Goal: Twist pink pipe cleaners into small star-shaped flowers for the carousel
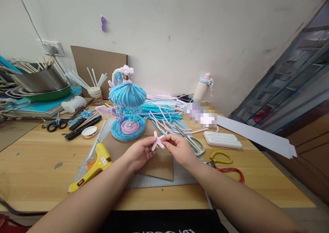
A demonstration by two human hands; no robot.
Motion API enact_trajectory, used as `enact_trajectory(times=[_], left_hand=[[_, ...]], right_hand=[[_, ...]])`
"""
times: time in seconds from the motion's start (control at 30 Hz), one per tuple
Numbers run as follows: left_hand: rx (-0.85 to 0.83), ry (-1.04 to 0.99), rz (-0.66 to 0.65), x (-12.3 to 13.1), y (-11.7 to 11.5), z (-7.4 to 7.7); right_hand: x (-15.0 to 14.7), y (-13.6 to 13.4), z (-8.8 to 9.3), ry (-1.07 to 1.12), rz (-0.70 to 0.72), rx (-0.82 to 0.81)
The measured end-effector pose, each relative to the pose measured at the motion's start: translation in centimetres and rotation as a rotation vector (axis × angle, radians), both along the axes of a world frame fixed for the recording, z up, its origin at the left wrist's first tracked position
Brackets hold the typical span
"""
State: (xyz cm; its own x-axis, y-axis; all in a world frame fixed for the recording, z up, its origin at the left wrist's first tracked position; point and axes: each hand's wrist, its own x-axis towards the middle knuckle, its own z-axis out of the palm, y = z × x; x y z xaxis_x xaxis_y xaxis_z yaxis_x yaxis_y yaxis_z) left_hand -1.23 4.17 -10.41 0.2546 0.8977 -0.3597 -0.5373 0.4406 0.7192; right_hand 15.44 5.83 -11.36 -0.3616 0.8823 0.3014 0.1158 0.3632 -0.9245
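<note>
Fingertips of the left hand [138, 154] and right hand [181, 150], lower centre, pinch the pink fuzzy shape [158, 141]; uneven pulling could distort it.

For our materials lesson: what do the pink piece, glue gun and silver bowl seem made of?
Pink piece: probably plush fibre, soft, with fuzzy edges. Glue gun: likely plastic, its yellow body smooth. Silver bowl: apparently metal, with a grey sheen.
</note>
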Motion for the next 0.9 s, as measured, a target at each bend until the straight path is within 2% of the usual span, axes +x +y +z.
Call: enact_trajectory(times=[0.07, 0.17, 0.27, 0.37, 0.47, 0.57, 0.7, 0.8, 0.9], left_hand=[[-0.061, -0.057, -0.037, 0.0, 0.0, 0.1], [-0.082, -0.13, -0.05, 0.1, -0.1, 0.3], [-0.056, -0.179, -0.059, 0.2, -0.3, 0.4], [-0.017, -0.187, -0.102, 0.2, -0.5, 0.6], [0.045, -0.126, -0.151, 0.2, -0.8, 0.8], [0.199, -0.024, -0.188, 0.4, -1.0, 1.0], [0.423, 0.134, -0.145, 0.7, -1.0, 0.8], [0.477, 0.243, -0.098, 0.7, -0.9, 0.7], [0.484, 0.266, -0.092, 0.6, -0.9, 0.7]], right_hand=[[0.1, 0.3, -0.2, 0.03, 0.013, 0.025], [0.3, 0.5, -0.2, 0.037, -0.015, 0.212], [0.4, 0.3, 0.1, 0.053, 0.029, 0.345], [0.4, 0.1, 0.2, 0.102, 0.052, 0.366], [0.4, 0.0, 0.2, 0.154, 0.02, 0.305], [0.3, -0.1, 0.4, 0.174, 0.008, 0.237], [0.2, -0.2, 0.7, 0.193, 0.013, 0.044], [0.1, 0.0, 0.5, 0.251, 0.049, -0.173], [0.2, 0.3, 0.1, 0.286, 0.073, -0.282]])
